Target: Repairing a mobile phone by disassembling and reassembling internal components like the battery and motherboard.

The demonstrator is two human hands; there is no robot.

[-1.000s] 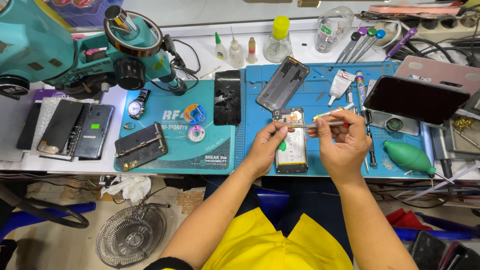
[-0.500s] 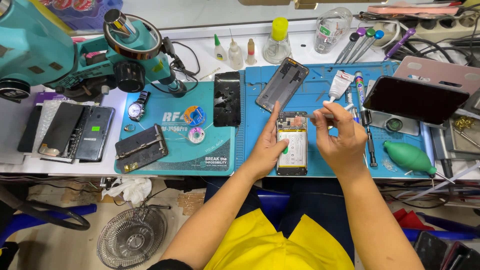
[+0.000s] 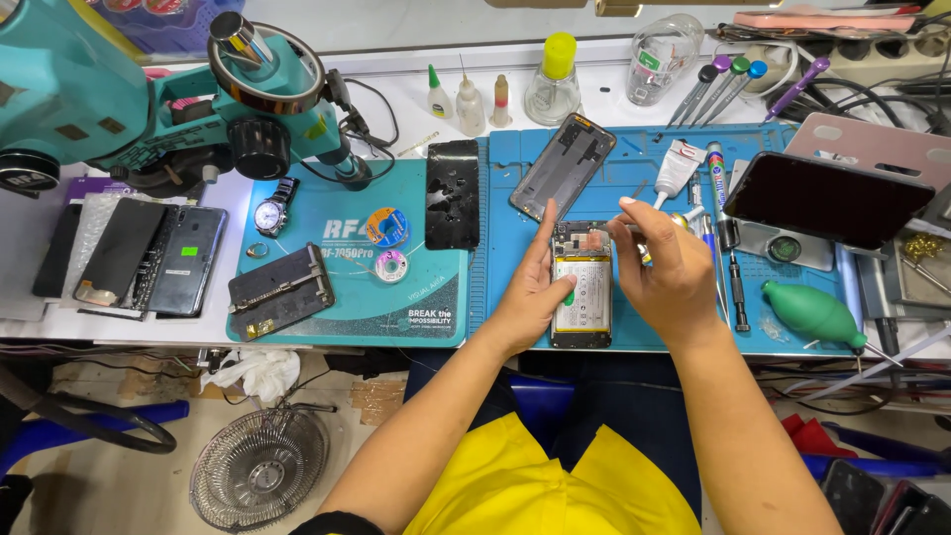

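On a cluttered repair bench, an opened phone (image 3: 581,285) lies on a blue work mat (image 3: 634,159). The left hand (image 3: 528,292) rests flat along its left edge, fingers extended. The right hand (image 3: 666,275) pinches a thin tool (image 3: 646,226) over the phone's top. A teal microscope (image 3: 149,99) stands at left.

The opened phone (image 3: 581,287) shows bare metal shielding up top and a pale, slightly shiny foil-wrapped battery, sitting on a matt blue rubbery mat (image 3: 634,168). The black screen panel (image 3: 453,193) next to it is glossy glass with smudges. The green blower bulb (image 3: 812,312) looks like soft, smooth rubber.
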